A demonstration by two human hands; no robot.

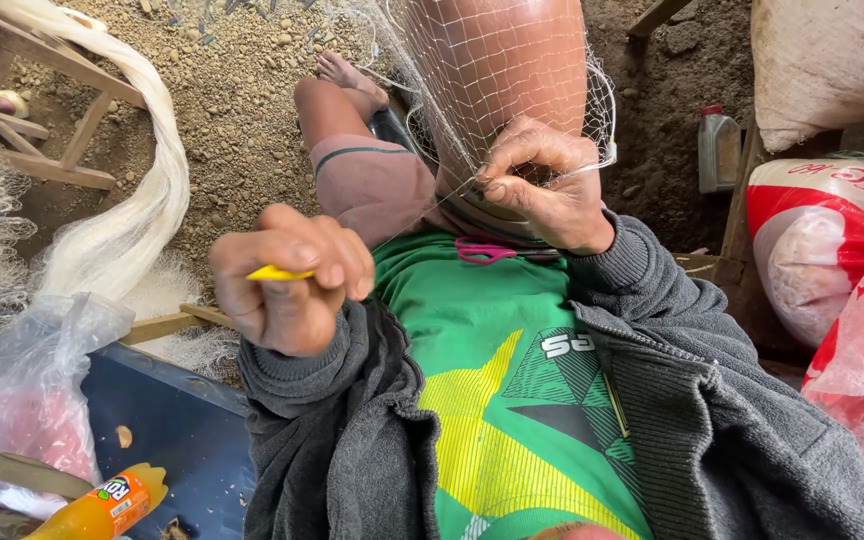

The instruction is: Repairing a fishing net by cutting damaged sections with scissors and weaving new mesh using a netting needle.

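Hands on net, needle

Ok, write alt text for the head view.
Left hand grips a yellow needle while the right hand pinches white net draped over a raised knee. Pink scissors lie on the green shirt.

Gravelly dirt floor bears a wooden stool and plastic jug.
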